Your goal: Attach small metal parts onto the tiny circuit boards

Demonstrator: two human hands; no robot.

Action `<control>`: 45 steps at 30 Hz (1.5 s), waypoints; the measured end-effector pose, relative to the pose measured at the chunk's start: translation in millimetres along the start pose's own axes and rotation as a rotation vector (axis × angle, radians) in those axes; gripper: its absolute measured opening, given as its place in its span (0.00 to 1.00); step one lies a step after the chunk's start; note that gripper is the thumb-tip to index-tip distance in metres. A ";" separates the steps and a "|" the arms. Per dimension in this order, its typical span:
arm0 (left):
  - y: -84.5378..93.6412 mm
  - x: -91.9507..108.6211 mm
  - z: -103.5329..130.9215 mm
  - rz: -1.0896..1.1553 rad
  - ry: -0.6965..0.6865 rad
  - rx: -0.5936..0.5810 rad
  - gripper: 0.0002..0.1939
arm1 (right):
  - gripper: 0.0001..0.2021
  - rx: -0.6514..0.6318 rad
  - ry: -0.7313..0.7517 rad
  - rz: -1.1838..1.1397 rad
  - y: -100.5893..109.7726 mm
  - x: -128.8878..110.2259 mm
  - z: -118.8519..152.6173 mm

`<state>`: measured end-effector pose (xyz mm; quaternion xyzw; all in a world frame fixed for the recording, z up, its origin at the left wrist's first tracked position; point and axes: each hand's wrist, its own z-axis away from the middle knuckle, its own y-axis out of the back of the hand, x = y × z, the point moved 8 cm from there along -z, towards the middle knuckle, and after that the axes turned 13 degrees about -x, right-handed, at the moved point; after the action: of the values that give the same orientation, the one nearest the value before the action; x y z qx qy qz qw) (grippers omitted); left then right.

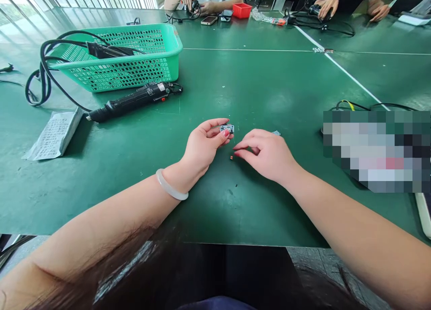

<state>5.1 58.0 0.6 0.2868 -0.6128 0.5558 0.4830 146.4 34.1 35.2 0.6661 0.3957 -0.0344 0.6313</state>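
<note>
My left hand [202, 143] is closed on a small circuit board [226, 128], pinched between thumb and fingers above the green table [208, 202]. To its right, my right hand [266, 155] has thumb and forefinger drawn together in a pinch; whatever may be between the tips is too small to make out. A tiny orange-red part [231, 157] shows just beside the right thumb tip. Behind the right knuckles, a small pale piece [276, 133] is partly hidden.
A green plastic basket [134, 72] with cables and a black device stands at the back left. In front of it lie a black electric screwdriver [134, 101] and a written-on paper packet [55, 135]. Two people work across the table near a red box [241, 11]. A blurred area [377, 150] covers the right.
</note>
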 end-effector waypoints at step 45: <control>-11.6 -8.4 5.7 -0.128 0.131 -0.087 0.08 | 0.09 0.231 0.045 0.072 19.9 -5.0 7.5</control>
<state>16.9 48.5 -1.9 0.2673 -0.5839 0.5142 0.5685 157.7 27.3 52.7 0.7487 0.3789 -0.0423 0.5423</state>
